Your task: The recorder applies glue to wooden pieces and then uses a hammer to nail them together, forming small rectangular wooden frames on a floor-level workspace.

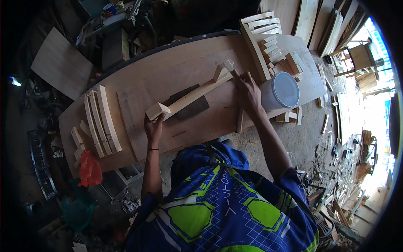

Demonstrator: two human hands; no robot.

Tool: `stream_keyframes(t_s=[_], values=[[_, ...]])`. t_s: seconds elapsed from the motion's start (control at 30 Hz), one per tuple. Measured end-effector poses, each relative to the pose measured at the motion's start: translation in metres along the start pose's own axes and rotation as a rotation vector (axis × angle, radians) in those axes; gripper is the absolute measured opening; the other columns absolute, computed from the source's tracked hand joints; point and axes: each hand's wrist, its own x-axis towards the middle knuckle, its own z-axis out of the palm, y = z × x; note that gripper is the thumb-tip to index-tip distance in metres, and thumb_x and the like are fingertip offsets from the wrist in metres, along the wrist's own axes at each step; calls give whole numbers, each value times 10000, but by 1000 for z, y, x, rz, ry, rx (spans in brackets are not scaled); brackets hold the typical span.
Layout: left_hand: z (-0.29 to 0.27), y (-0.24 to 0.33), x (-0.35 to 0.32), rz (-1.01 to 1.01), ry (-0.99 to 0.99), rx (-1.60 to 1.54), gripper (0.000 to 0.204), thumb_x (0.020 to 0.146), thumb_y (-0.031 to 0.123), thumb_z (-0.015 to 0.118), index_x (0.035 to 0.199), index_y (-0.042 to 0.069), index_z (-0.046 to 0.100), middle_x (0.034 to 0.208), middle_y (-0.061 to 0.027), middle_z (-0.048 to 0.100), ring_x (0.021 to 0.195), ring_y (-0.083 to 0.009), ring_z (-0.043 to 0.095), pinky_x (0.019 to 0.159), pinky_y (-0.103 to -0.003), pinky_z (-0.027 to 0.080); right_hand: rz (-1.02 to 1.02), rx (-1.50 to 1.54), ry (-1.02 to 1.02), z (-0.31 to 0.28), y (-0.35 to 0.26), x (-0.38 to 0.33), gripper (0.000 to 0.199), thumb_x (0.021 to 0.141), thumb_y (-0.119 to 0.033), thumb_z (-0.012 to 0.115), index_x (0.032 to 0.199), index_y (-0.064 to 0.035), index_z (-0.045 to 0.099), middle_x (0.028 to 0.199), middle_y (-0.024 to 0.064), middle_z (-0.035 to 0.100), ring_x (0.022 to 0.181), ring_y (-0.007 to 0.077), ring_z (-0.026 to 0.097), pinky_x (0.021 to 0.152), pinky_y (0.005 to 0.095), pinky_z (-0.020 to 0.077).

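A long wooden rail (195,95) with a block at each end slants across the middle of the workbench. My left hand (154,129) is closed round its near left end, by the end block (157,110). At the far right end, my right hand (248,90) is closed on a short, flat, pale piece (228,65) that touches or nearly touches the rail beside the other block (218,72). I cannot make out whether that piece is a brush or a scrap of wood. Under the rail lies a dark rectangular board (197,108).
Several curved wooden slats (110,122) lie on the left of the bench (147,88), near a red plastic bag (90,168). To the right stand a white bucket (286,90) and stacked wooden blocks (269,48). A wooden stool (362,56) and scraps are on the floor at right.
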Motion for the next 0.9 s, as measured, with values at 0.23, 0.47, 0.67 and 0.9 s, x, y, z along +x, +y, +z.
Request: stream_keyframes(t_s=[0.23,0.47,0.67,0.9], values=[[-2,-6,0,-44,-16,-16,557,876,268,802,1280,2,526,1220,-102,625,1116,-208,615,952,-355,507,47,54,91,-5,20,28,398,943,-64,562,1335,-117,608,980,165,575,870,359,635,743,438,521],[0,2,-3,-43,-3,-20,580,862,304,811,1271,3,530,1206,-108,626,1104,-216,626,944,-366,527,-121,248,-91,2,23,24,345,933,-84,596,1272,-116,651,960,159,610,826,367,652,681,453,521],[-1,-5,0,-26,-8,-68,539,864,299,809,1235,8,547,1184,-102,629,1091,-201,629,924,-362,549,-22,184,136,20,19,13,385,928,-77,605,1310,-124,621,948,144,576,776,326,640,663,419,536],[-4,-10,-2,-56,-27,-67,550,873,255,806,1282,15,526,1208,-94,624,1117,-203,613,972,-354,501,-68,109,-26,12,-2,-14,481,905,-25,621,1374,-126,575,991,142,566,824,333,640,687,424,540]])
